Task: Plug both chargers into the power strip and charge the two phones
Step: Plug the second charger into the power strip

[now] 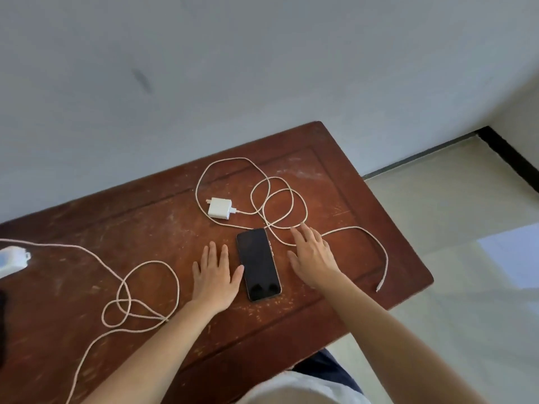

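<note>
Phone (258, 263) lies between left hand (216, 274) and right hand (312, 253)

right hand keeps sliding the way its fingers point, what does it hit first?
Likely the coiled cable: the right hand has fingertips at its nearest loop, possibly touching. Past the coils, bare table.

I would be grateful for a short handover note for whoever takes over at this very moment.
Left hand: flat on the table, empty, beside the phone.
Right hand: open, fingers spread over the cable loops, gripping nothing.
White charger: unplugged, lying behind the phone; its cable's free end is near the right edge.
Second charger: left edge, blurred.
Power strip and second phone: not clearly visible.
Left: all plugging in.
</note>
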The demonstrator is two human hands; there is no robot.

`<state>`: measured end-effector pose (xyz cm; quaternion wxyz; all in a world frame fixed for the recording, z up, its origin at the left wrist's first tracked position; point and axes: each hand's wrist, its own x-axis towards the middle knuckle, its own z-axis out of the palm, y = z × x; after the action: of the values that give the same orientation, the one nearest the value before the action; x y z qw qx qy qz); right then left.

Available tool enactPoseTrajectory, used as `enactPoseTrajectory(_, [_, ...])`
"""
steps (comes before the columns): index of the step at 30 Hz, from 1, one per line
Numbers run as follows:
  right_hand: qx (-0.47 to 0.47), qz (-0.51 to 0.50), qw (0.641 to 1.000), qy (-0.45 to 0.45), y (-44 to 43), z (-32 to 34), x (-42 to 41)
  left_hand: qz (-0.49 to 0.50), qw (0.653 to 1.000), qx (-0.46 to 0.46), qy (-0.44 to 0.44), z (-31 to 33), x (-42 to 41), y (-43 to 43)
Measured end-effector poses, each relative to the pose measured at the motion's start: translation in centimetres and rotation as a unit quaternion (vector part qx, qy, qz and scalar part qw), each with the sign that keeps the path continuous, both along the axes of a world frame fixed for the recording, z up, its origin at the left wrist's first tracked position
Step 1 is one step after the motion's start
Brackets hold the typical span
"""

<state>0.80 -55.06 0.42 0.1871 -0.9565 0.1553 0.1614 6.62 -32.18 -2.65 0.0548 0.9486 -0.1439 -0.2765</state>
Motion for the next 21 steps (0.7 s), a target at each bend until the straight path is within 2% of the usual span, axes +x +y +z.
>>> enactPoseTrajectory(7, [0.068, 0.137, 0.987, -0.044, 1.8, -0.4, 12.3, 0.113, 0.993, 0.029, -0.036, -1.0, -0.2, 2.5])
enactPoseTrajectory(12, [0.100, 0.240, 0.965, -0.040, 4.6, -2.6, 16.4, 0.141, 0.988, 0.069, 0.004, -1.0, -0.6, 2.8])
enactPoseTrajectory(16, [0.079, 0.239, 0.966, -0.061, 5.3, -3.1, 16.8, 0.145, 0.985, 0.077, 0.044, 0.1, 0.7, 2.6])
enactPoseTrajectory(21, [0.122, 0.235, 0.963, -0.051, 4.6, -1.9, 16.8, 0.142, 0.984, 0.081, 0.069, 1.6, 2.1, 2.5])
